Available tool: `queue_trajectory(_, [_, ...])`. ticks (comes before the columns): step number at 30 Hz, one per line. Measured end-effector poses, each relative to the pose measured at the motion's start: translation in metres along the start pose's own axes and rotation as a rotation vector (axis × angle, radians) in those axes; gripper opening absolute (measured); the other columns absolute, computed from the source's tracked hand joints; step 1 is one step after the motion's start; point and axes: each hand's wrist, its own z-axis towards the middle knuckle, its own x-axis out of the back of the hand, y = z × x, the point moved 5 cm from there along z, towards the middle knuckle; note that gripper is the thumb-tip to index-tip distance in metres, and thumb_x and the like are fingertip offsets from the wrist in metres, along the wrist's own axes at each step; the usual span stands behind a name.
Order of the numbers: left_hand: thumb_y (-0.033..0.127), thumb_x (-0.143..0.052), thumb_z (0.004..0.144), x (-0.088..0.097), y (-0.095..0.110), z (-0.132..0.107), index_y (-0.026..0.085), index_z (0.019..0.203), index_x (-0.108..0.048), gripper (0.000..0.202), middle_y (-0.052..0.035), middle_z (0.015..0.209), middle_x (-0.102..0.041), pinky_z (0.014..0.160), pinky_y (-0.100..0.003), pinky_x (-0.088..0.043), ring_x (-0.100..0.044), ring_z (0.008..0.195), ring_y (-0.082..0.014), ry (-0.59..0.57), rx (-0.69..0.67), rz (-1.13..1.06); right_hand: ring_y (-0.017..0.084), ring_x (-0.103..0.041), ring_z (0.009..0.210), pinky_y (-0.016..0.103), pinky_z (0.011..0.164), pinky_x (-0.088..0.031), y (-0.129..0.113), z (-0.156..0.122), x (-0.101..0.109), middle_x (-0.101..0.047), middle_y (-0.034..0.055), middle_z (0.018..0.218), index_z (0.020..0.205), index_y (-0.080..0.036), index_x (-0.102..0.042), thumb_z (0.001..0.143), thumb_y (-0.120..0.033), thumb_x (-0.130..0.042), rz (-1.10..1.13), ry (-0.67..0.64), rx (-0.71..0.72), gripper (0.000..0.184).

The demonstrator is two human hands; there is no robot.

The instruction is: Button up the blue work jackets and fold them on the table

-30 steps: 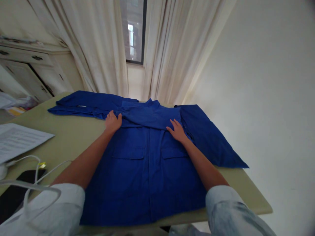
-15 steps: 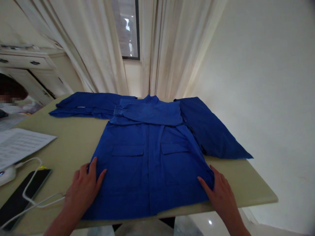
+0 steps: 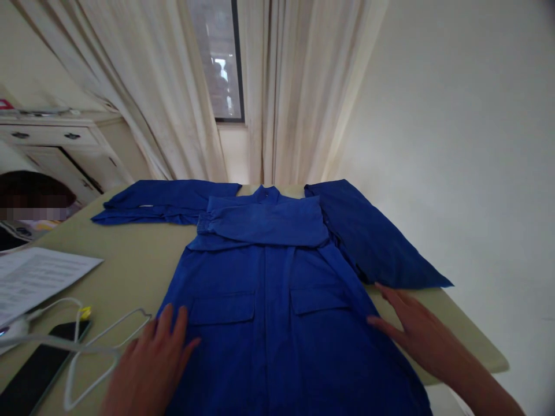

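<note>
- From my end, the fingers (image 3: pixel 180 323) of the left hand (image 3: pixel 147 361) are loosely spread, thumb apart, over the left side of the blue jacket (image 3: pixel 277 358); I see nothing pinched, and blur keeps me from telling how firmly they touch.
- The right hand (image 3: pixel 420 332) is spread as well, thumb well away from the index and nothing in its grip, beside the jacket's right side towards the near right corner. I can't tell whether the thumb tip meets cloth.
- The jacket lies front up along the middle of the counter (image 3: pixel 130 260), collar near the far edge, lower part towards the near edge, hem out of my view.
- Across its chest lies a sleeve (image 3: pixel 269 222), gathered cuff leftward.
- I judge the step in hand as straightening the lower body, which lies unfolded.
- A fold from here would call for me to pinch both lower sides evenly and lift gently, keeping the sleeve flat.
- Farther out, dark-blue cloth (image 3: pixel 381 242) reaches the right edge and a folded blue piece (image 3: pixel 165 196) lies towards the far left corner; I can't tell whether either joins the jacket.
- Towards the left edge: printed paper (image 3: pixel 43 277), a black slab (image 3: pixel 34 375) and a white cable (image 3: pixel 68 388).
</note>
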Motion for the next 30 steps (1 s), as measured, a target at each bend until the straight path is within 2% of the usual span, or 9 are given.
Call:
queue_trajectory(2, [0.057, -0.051, 0.098, -0.001, 0.038, 0.056, 0.023, 0.158, -0.047, 0.070, -0.0177, 0.153, -0.056, 0.115, -0.055, -0.044, -0.050, 0.142, -0.0381, -0.003, -0.052, -0.013, 0.038, -0.065, 0.126, 0.056, 0.109, -0.052, -0.037, 0.063, 0.010, -0.069, 0.0156, 0.135, 0.149, -0.025, -0.058, 0.092, -0.069, -0.060, 0.059, 0.051, 0.128, 0.072])
queue_trajectory(4, [0.053, -0.047, 0.101, -0.007, 0.076, 0.116, 0.024, 0.159, -0.047, 0.064, -0.0145, 0.160, -0.051, 0.120, -0.054, -0.038, -0.046, 0.148, -0.0356, 0.003, -0.120, -0.027, 0.034, -0.064, 0.128, 0.052, 0.113, -0.049, -0.078, 0.131, 0.006, -0.068, 0.0140, 0.137, 0.150, -0.025, -0.056, 0.097, -0.067, -0.057, 0.128, 0.063, 0.251, 0.068])
queue_trajectory(7, [0.049, -0.038, 0.106, -0.020, 0.118, 0.185, 0.022, 0.161, -0.044, 0.062, -0.0106, 0.169, -0.038, 0.128, -0.055, -0.025, -0.035, 0.156, -0.0327, 0.084, -0.187, -0.039, 0.031, -0.063, 0.130, 0.048, 0.115, -0.047, -0.126, 0.226, -0.028, -0.065, 0.0157, 0.140, 0.148, -0.020, -0.057, 0.099, -0.065, -0.057, 0.233, 0.036, 0.346, 0.067])
queue_trajectory(9, [0.052, -0.037, 0.106, -0.034, 0.131, 0.207, 0.025, 0.163, -0.041, 0.063, -0.0073, 0.172, -0.033, 0.131, -0.055, -0.017, -0.029, 0.159, -0.0307, 0.126, -0.209, -0.073, 0.030, -0.063, 0.130, 0.045, 0.115, -0.047, -0.142, 0.279, -0.060, -0.064, 0.0184, 0.141, 0.147, -0.016, -0.057, 0.099, -0.062, -0.059, 0.287, -0.012, 0.289, 0.067])
queue_trajectory(14, [0.057, -0.038, 0.105, -0.070, 0.129, 0.216, 0.029, 0.162, -0.043, 0.064, -0.0047, 0.170, -0.037, 0.131, -0.056, -0.017, -0.032, 0.157, -0.0299, 0.077, -0.218, -0.155, 0.030, -0.058, 0.137, 0.045, 0.118, -0.043, -0.169, 0.379, -0.120, -0.060, 0.0202, 0.148, 0.149, -0.014, -0.054, 0.099, -0.054, -0.063, 0.300, -0.008, 0.203, 0.065])
queue_trajectory(20, [0.060, -0.038, 0.104, -0.072, 0.127, 0.218, 0.030, 0.162, -0.042, 0.065, -0.0040, 0.170, -0.036, 0.130, -0.059, -0.019, -0.031, 0.157, -0.0307, 0.066, -0.211, -0.189, 0.036, -0.036, 0.155, 0.050, 0.126, -0.031, -0.196, 0.466, -0.161, -0.039, 0.0236, 0.165, 0.157, -0.011, -0.042, 0.091, -0.059, -0.072, 0.225, 0.001, 0.085, 0.088])
queue_trajectory(23, [0.061, -0.038, 0.104, -0.071, 0.128, 0.218, 0.031, 0.162, -0.042, 0.066, -0.0046, 0.170, -0.037, 0.130, -0.059, -0.020, -0.032, 0.157, -0.0310, 0.062, -0.213, -0.199, 0.039, -0.031, 0.156, 0.053, 0.125, -0.030, -0.202, 0.492, -0.179, -0.033, 0.0246, 0.168, 0.160, -0.012, -0.039, 0.082, -0.063, -0.080, 0.218, -0.071, 0.028, 0.102])
queue_trajectory(27, [0.061, -0.038, 0.103, -0.071, 0.128, 0.217, 0.031, 0.163, -0.040, 0.067, -0.0038, 0.171, -0.036, 0.130, -0.059, -0.021, -0.032, 0.157, -0.0316, 0.048, -0.208, -0.182, 0.045, -0.044, 0.147, 0.059, 0.120, -0.035, -0.199, 0.512, -0.188, -0.046, 0.0289, 0.158, 0.160, -0.009, -0.037, 0.068, -0.062, -0.090, 0.229, -0.100, -0.058, 0.119])
queue_trajectory(30, [0.060, -0.040, 0.103, -0.071, 0.128, 0.218, 0.030, 0.163, -0.041, 0.066, -0.0049, 0.170, -0.036, 0.130, -0.060, -0.020, -0.032, 0.156, -0.0325, 0.051, -0.206, -0.194, 0.045, -0.055, 0.136, 0.059, 0.114, -0.042, -0.195, 0.518, -0.183, -0.056, 0.0311, 0.147, 0.151, -0.004, -0.049, 0.063, -0.058, -0.093, 0.261, -0.114, -0.008, 0.112])
